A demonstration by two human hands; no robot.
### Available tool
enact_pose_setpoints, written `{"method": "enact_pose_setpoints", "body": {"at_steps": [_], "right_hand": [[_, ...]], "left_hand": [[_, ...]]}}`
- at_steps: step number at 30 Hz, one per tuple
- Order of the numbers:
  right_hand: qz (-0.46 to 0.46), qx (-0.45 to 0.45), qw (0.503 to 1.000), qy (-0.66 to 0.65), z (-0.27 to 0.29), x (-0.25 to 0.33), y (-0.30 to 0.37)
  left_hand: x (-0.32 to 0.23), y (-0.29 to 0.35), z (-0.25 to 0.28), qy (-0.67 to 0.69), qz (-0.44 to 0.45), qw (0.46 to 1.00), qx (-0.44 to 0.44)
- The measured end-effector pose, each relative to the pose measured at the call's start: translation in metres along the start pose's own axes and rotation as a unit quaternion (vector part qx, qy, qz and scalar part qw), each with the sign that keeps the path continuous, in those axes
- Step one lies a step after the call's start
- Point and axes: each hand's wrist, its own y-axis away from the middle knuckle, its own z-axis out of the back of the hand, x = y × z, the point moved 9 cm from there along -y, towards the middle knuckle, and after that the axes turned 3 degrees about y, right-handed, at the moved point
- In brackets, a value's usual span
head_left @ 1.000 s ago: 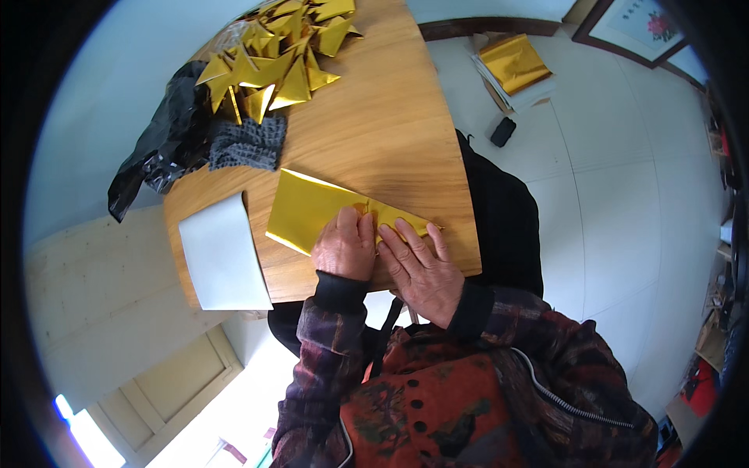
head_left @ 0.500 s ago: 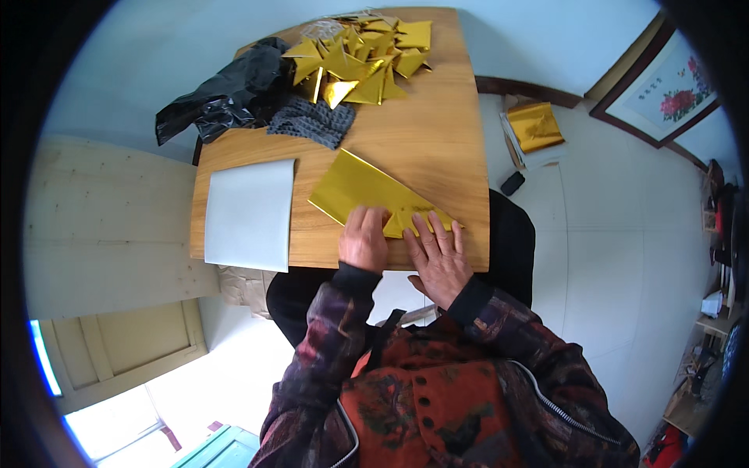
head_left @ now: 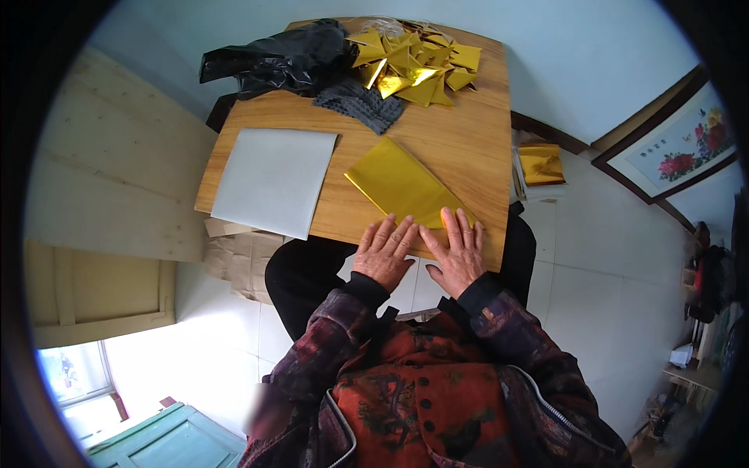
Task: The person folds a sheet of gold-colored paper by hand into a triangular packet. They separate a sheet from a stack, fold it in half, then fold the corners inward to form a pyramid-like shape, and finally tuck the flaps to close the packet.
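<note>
A folded sheet of gold foil paper [head_left: 399, 173] lies slantwise near the front edge of the wooden table. Both hands rest flat along its near side. My left hand [head_left: 385, 251] touches the lower left of that edge, fingers spread. My right hand [head_left: 458, 253] presses the lower right corner with its fingers apart, hiding part of the paper there. Neither hand grasps anything. To the left of the gold paper lies a silver-grey sheet [head_left: 273, 179], which reaches slightly past the table's front edge.
Gold folded paper pieces [head_left: 421, 66] are heaped at the table's [head_left: 273, 111] far end. Beside them lie a black plastic bag [head_left: 289, 62] and a dark grey textured cloth [head_left: 360, 104]. More gold paper [head_left: 541, 163] sits on a stack at floor level, right of the table.
My left hand has opened from a curled grip and now lies flat on the paper's near side. The near edge's raised fold is pressed down. The view has shifted.
</note>
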Motion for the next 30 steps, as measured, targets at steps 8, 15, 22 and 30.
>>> {"method": "enact_pose_setpoints", "body": {"at_steps": [8,15,22,30], "right_hand": [[-0.021,-0.004,1.0,0.001,0.005,-0.013,0.007],[-0.1,0.005,0.995,0.013,0.024,-0.062,0.041],[-0.211,0.039,0.975,0.062,0.04,-0.094,0.068],[0.004,-0.002,0.998,-0.065,0.024,0.017,0.008]], "left_hand": [[0.004,0.0,-0.001,-0.034,0.022,0.998,-0.041],[0.004,0.0,-0.001,-0.023,0.005,0.998,-0.056],[0.005,-0.001,-0.002,-0.016,0.021,0.998,-0.049],[0.005,0.0,-0.004,-0.02,0.013,0.998,-0.064]]}}
